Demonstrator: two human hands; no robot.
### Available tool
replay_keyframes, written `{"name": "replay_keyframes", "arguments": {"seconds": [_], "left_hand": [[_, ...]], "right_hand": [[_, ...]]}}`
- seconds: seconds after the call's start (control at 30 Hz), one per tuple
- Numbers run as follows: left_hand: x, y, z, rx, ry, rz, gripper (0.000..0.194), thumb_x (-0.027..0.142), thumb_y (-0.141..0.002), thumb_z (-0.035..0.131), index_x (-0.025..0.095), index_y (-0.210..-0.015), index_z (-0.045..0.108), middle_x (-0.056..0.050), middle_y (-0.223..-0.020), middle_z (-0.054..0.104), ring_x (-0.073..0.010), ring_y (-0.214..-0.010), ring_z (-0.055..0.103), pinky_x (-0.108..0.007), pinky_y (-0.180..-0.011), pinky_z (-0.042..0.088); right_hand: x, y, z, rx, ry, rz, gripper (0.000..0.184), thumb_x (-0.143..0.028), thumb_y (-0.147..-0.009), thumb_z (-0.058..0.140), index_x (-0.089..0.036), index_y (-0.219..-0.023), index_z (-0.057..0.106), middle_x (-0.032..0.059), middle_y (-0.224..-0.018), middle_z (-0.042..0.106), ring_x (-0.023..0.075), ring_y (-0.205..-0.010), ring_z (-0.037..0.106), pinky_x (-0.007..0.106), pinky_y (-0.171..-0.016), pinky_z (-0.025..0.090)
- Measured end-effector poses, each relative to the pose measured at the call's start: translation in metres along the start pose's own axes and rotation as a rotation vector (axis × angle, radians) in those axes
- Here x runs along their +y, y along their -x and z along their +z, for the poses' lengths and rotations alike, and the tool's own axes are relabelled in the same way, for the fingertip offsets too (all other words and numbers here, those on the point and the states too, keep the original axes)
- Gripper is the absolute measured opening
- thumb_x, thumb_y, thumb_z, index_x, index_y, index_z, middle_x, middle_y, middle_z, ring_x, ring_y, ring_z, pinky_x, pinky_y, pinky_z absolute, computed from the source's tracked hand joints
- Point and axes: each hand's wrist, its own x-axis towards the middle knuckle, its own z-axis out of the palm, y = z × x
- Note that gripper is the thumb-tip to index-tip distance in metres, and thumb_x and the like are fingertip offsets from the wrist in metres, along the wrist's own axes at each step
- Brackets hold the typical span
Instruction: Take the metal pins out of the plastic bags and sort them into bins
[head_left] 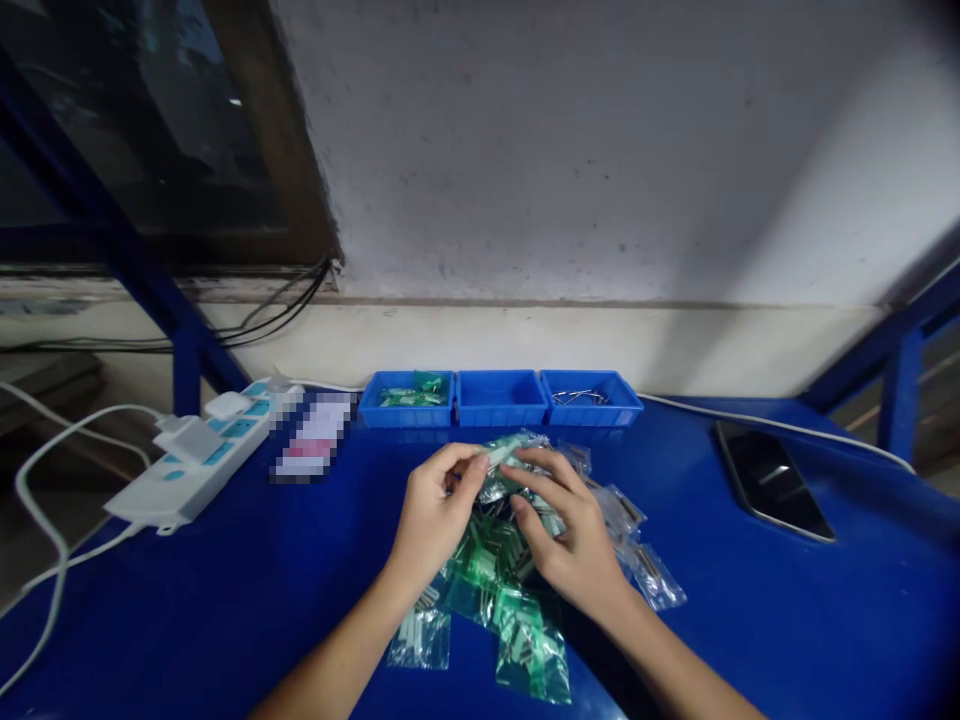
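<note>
My left hand (439,495) pinches the edge of a small clear plastic bag (501,480) with pale pieces inside, between thumb and forefinger. Over the same bag, my right hand (566,520) has its fingers spread, the fingertips at the bag's right side. Below both hands lies a pile of small bags, among them a green bag (534,650) with pale sticks in it. A clear bag (420,640) of white pieces lies at the front left of the pile. Another clear bag (656,578) with brownish pieces lies right of my right hand.
Three blue bins stand in a row along the wall: the left bin (405,415) holds green bags, the middle bin (501,412) is beside it, the right bin (592,412) holds metal pieces. A power strip (187,460) lies left, a phone (772,480) right, on the blue table (300,570).
</note>
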Motion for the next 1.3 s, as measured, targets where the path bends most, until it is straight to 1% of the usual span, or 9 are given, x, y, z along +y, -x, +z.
{"name": "replay_keyframes", "arguments": {"seconds": [0.23, 0.37, 0.5, 0.6, 0.83, 0.93, 1.07, 1.2, 1.3], "left_hand": [[-0.002, 0.012, 0.009, -0.014, -0.380, 0.489, 0.024, 0.020, -0.087, 0.052, 0.024, -0.106, 0.065, -0.006, -0.095, 0.064, -0.0210, -0.091, 0.056, -0.036, -0.081, 0.045], [0.002, 0.011, 0.011, -0.149, -0.227, 0.231, 0.027, 0.036, -0.087, 0.051, 0.023, -0.108, 0.062, -0.008, -0.105, 0.063, -0.0228, -0.097, 0.057, -0.035, -0.082, 0.045], [0.000, 0.007, 0.008, -0.174, 0.107, -0.226, 0.047, 0.051, -0.091, 0.034, 0.014, -0.094, 0.064, -0.008, -0.081, 0.066, -0.0166, -0.070, 0.060, -0.025, -0.057, 0.042], [-0.004, 0.001, 0.000, -0.146, 0.224, -0.366, 0.038, 0.048, -0.084, 0.051, 0.012, -0.086, 0.064, -0.004, -0.071, 0.063, -0.0115, -0.057, 0.056, -0.020, -0.048, 0.035], [0.004, -0.058, -0.045, 0.327, 0.247, -0.402, 0.032, 0.042, -0.076, 0.060, 0.012, -0.085, 0.060, -0.003, -0.063, 0.063, -0.0066, -0.041, 0.045, -0.018, -0.040, 0.026], [0.002, -0.059, -0.050, 0.095, 0.004, -0.497, 0.057, 0.062, -0.080, 0.043, 0.011, -0.095, 0.062, -0.006, -0.058, 0.065, -0.0101, -0.036, 0.044, -0.021, -0.039, 0.023], [-0.013, -0.037, -0.024, -0.215, -0.510, -0.291, 0.049, 0.058, -0.083, 0.042, 0.017, -0.086, 0.068, -0.007, -0.069, 0.069, -0.0207, -0.059, 0.062, -0.030, -0.059, 0.042], [-0.026, -0.037, 0.010, -0.209, -0.827, 0.015, 0.030, 0.037, -0.083, 0.051, 0.019, -0.103, 0.064, -0.011, -0.106, 0.065, -0.0302, -0.103, 0.056, -0.037, -0.081, 0.043], [-0.031, -0.046, 0.022, -0.227, -0.806, 0.040, 0.022, 0.027, -0.075, 0.061, 0.018, -0.095, 0.063, -0.011, -0.103, 0.063, -0.0310, -0.101, 0.056, -0.037, -0.080, 0.043]], "right_hand": [[0.001, -0.007, -0.002, 0.091, -0.386, 0.458, 0.038, -0.050, -0.087, 0.046, -0.018, -0.083, 0.067, 0.0043, -0.081, 0.065, 0.0179, -0.076, 0.059, 0.029, -0.069, 0.046], [0.006, -0.008, 0.001, 0.100, -0.290, 0.407, 0.033, -0.046, -0.084, 0.052, -0.017, -0.088, 0.066, 0.0030, -0.073, 0.062, 0.0164, -0.067, 0.056, 0.025, -0.060, 0.044], [0.009, -0.003, 0.004, 0.016, 0.083, 0.061, 0.026, -0.029, -0.088, 0.048, -0.020, -0.106, 0.065, 0.0079, -0.088, 0.063, 0.0208, -0.080, 0.058, 0.032, -0.071, 0.047], [0.011, 0.001, 0.006, -0.052, 0.245, -0.119, 0.035, -0.019, -0.088, 0.042, -0.025, -0.119, 0.058, 0.0102, -0.098, 0.059, 0.0232, -0.090, 0.056, 0.038, -0.076, 0.049], [0.006, -0.002, 0.001, 0.056, 0.260, -0.097, 0.035, -0.023, -0.087, 0.048, -0.024, -0.122, 0.050, 0.0108, -0.114, 0.050, 0.0240, -0.106, 0.052, 0.039, -0.088, 0.047], [0.003, -0.006, -0.004, 0.082, 0.247, -0.033, 0.026, -0.026, -0.087, 0.048, -0.023, -0.112, 0.056, 0.0096, -0.107, 0.054, 0.0236, -0.101, 0.054, 0.037, -0.085, 0.048], [0.008, -0.010, -0.009, 0.058, 0.261, 0.031, 0.017, -0.026, -0.087, 0.049, -0.021, -0.098, 0.060, 0.0077, -0.096, 0.059, 0.0232, -0.092, 0.054, 0.038, -0.081, 0.045], [0.019, -0.012, -0.011, 0.039, 0.261, 0.082, 0.015, -0.027, -0.086, 0.051, -0.021, -0.093, 0.062, 0.0066, -0.093, 0.061, 0.0228, -0.091, 0.053, 0.037, -0.082, 0.043], [0.021, -0.012, -0.011, 0.022, 0.268, 0.109, 0.016, -0.028, -0.085, 0.050, -0.021, -0.090, 0.063, 0.0062, -0.092, 0.062, 0.0228, -0.090, 0.053, 0.036, -0.080, 0.042]]}}
